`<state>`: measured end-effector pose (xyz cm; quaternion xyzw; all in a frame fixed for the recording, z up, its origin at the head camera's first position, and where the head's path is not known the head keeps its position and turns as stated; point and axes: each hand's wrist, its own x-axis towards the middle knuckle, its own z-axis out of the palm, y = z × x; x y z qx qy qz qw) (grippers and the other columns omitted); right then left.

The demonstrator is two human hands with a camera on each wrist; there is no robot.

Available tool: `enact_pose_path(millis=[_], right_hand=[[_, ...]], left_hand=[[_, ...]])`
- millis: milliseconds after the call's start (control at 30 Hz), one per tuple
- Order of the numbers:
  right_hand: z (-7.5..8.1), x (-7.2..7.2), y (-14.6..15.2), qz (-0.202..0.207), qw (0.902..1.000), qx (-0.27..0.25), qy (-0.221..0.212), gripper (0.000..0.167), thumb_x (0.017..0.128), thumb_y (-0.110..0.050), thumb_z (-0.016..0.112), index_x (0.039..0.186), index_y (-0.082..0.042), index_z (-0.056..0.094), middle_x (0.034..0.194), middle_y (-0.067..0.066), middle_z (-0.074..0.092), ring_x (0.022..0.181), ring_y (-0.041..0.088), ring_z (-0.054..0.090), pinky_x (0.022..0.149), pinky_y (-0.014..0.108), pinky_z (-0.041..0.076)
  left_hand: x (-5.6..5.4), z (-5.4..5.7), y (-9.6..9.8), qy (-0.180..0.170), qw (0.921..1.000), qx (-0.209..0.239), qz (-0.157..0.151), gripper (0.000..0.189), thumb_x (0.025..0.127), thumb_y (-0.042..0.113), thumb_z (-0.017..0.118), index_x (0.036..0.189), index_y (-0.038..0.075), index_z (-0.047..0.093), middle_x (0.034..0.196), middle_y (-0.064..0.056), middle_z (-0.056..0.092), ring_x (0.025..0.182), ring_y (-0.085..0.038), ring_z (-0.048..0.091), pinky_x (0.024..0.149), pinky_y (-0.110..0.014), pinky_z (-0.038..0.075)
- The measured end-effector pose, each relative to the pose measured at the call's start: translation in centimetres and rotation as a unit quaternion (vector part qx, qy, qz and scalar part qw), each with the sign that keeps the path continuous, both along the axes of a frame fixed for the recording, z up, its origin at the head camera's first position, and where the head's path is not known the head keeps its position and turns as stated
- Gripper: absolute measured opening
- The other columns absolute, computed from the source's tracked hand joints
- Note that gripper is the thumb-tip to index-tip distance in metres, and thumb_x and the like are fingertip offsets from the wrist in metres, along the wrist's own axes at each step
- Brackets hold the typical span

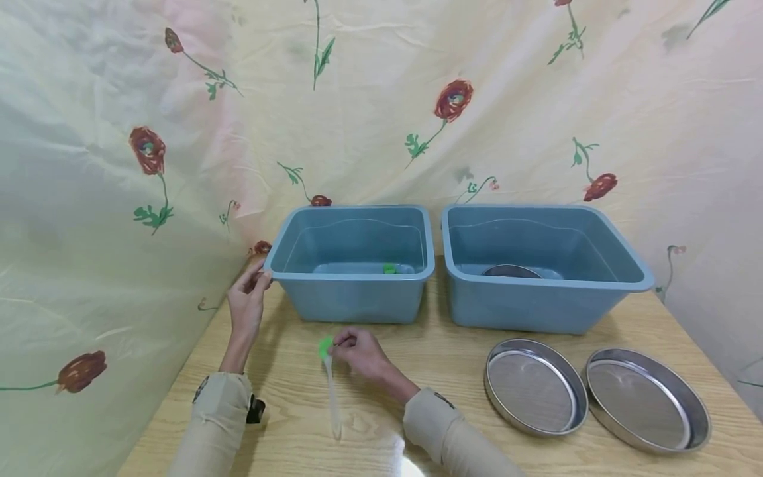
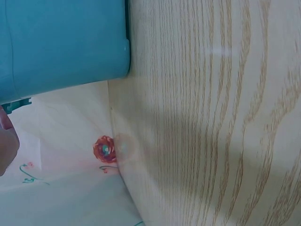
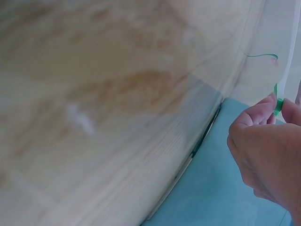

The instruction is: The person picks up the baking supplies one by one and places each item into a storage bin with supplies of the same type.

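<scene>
My right hand (image 1: 362, 352) pinches the green end (image 1: 325, 346) of a translucent strip (image 1: 334, 399) in front of the left blue tub (image 1: 357, 299); its long axis runs from there back toward me. My left hand (image 1: 246, 301) grips the tub's left rim. The surface (image 1: 286, 424) is wood-grained; flowered cloth (image 1: 357, 132) hangs behind.

A wooden table (image 1: 459, 371) with pale yellowish, clearly streaked grain carries everything here, and a bright glare spot shows at its near edge. Toward the back stand two blue rectangular tubs, the left tub (image 1: 357, 298) and the right tub (image 1: 530, 308), side by side with a narrow gap between them. In front of the right tub lie a left metal pan (image 1: 530, 391) and a right metal pan (image 1: 640, 407) (both round and shallow), touching or nearly so.
</scene>
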<state>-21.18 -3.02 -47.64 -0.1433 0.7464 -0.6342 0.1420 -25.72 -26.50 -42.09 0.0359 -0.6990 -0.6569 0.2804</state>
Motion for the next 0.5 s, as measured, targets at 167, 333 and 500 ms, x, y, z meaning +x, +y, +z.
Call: enact_pose_path(millis=[167,333,500], right_hand=[[0.2,0.0,0.3,-0.006,0.9998,-0.018,-0.002,0.019,0.096,-0.009,0.072,0.106,0.005,0.066,0.09,0.006,0.064,0.088,0.026,0.063,0.076,0.034,0.053],[-0.1,-0.2,0.5,-0.009,0.9997,-0.023,-0.002,0.018,0.097,-0.009,0.071,0.106,0.005,0.065,0.09,0.008,0.065,0.088,0.029,0.065,0.08,0.042,0.055],[-0.1,-0.4,0.9,-0.014,0.9995,-0.029,0.002,0.018,0.097,-0.01,0.072,0.106,0.004,0.066,0.089,0.007,0.066,0.086,0.022,0.064,0.079,0.038,0.055]], left_hand=[[0.1,0.1,0.1,0.005,1.0,0.0,0.0,0.034,0.101,0.007,0.065,0.133,-0.004,0.067,0.086,0.014,0.066,0.082,-0.005,0.061,0.08,-0.016,0.051],[0.6,0.8,0.3,-0.002,0.9999,0.01,-0.009,0.035,0.101,0.003,0.063,0.134,-0.007,0.064,0.085,0.014,0.066,0.083,-0.006,0.062,0.08,-0.016,0.052],[1.9,2.3,1.1,0.001,0.9998,0.008,-0.016,0.034,0.101,0.0,0.061,0.133,-0.012,0.063,0.086,0.012,0.066,0.083,-0.007,0.062,0.081,-0.018,0.053]])
